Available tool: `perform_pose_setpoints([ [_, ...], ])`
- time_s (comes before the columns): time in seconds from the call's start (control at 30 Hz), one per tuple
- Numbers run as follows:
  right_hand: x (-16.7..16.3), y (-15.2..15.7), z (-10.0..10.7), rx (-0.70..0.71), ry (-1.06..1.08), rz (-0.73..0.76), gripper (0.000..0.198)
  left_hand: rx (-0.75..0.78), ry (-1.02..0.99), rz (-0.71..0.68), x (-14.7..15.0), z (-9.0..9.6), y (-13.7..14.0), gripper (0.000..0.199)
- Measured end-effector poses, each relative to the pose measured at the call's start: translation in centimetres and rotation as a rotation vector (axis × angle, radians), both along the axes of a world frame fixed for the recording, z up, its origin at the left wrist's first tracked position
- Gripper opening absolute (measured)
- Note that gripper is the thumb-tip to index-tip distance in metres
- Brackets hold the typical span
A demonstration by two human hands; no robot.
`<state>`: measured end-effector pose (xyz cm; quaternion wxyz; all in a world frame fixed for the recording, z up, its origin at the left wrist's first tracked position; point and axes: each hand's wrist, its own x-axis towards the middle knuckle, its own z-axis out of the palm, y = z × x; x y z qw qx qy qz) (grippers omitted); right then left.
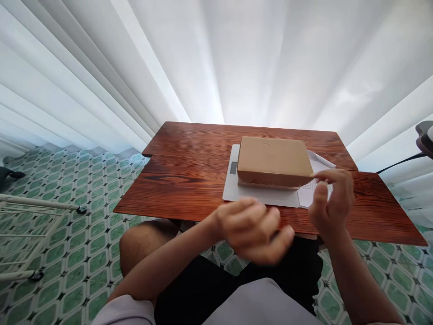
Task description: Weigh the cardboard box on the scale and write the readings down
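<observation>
A closed brown cardboard box (pixel 274 155) sits on a flat white board with a small grey panel, which looks like a scale (pixel 231 183). A thin layer of cardboard shows under the box's front edge. My right hand (pixel 333 198) is at the box's front right corner, index fingertip by the corner, thumb and fingers bent together; whether it pinches anything is hidden. Blurred by motion, my left hand (pixel 255 230) hangs over the table's front edge before the box, fingers loosely curled and apart, nothing visible in it.
Printed white paper (pixel 307 195) lies partly under the box's right side. The brown wooden table (pixel 189 180) has a stepped outline. White curtains (pixel 250 63) hang behind it. A white metal rack (pixel 40 204) stands on the tiled floor at left; a dark object (pixel 424 137) is at far right.
</observation>
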<state>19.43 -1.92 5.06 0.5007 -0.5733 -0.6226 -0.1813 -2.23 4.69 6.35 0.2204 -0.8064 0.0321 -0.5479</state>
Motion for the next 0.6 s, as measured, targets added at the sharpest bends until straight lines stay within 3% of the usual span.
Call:
perform_pose_setpoints([
  [0.1,-3.3,0.2,0.5,-0.103,-0.071,0.36,0.016,0.239,0.112,-0.31,1.4,-0.8,-3.2,0.016],
  [0.17,-5.5,0.7,0.2,-0.2,-0.174,0.524,0.02,0.214,0.249,-0.37,2.2,-2.7,-5.3,0.023],
  [0.3,-9.0,1.8,-1.4,-0.304,-0.364,0.785,0.033,0.235,0.339,-0.329,3.2,-7.6,-9.1,0.019],
  [0.4,-10.7,2.4,-3.0,-0.472,-0.283,0.99,0.037,0.271,0.406,-0.245,3.3,-10.5,-10.6,0.035],
  [0.53,-12.1,3.0,-5.0,-0.771,-0.085,1.171,0.034,0.313,0.45,-0.252,3.1,-12.2,-10.6,0.045],
  [0.6,-12.7,3.3,-6.0,-0.86,-0.008,1.206,0.032,0.415,0.435,-0.148,3.2,-12.5,-10.2,0.048],
])
